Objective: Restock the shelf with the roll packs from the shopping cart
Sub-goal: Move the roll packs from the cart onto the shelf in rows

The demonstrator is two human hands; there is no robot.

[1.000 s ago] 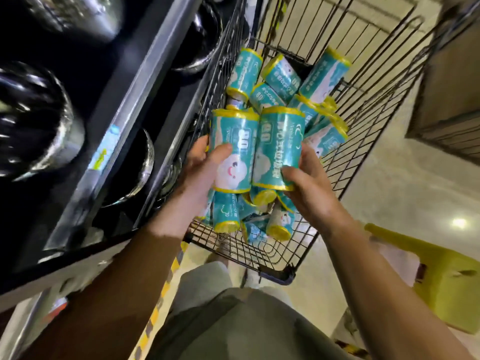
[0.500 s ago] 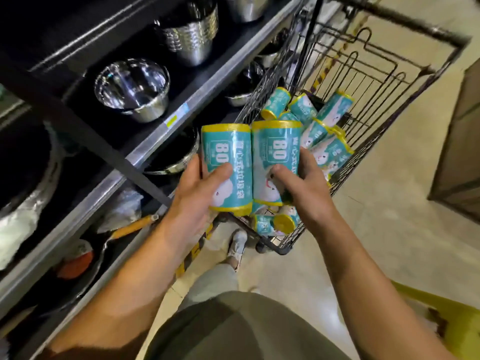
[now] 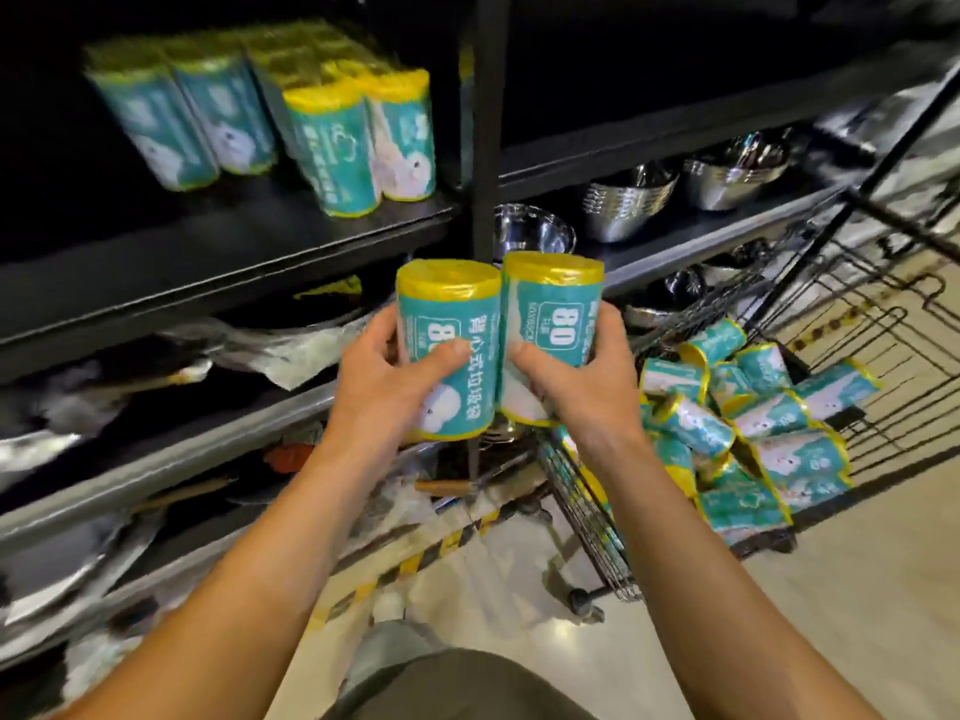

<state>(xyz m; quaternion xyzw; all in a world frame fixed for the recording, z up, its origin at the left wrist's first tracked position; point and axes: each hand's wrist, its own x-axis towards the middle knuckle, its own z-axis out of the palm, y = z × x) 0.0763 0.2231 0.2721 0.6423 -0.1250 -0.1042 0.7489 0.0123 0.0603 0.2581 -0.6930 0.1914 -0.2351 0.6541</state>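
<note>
Head view: left hand [image 3: 387, 387] grips a teal plastic-wrapped roll pack with yellow top [image 3: 448, 350], fingers curled round its side, thumb across the label. Right hand [image 3: 582, 379] grips a second teal roll pack marked "80" [image 3: 551, 330] the same way, fingers clenched on the wrap. Both packs upright, touching side by side, held in the air in front of the black metal shelf [image 3: 223, 241], below its upper board. On that board stands a row of matching teal roll packs [image 3: 270, 127], blurred. To the right, the black wire shopping cart [image 3: 857, 314] holds a loose pile of more teal packs [image 3: 748, 423] lying on their sides. Stacked steel bowls [image 3: 628, 200] sit on the neighbouring shelf board. Cream tiled floor [image 3: 779, 615] below.
</note>
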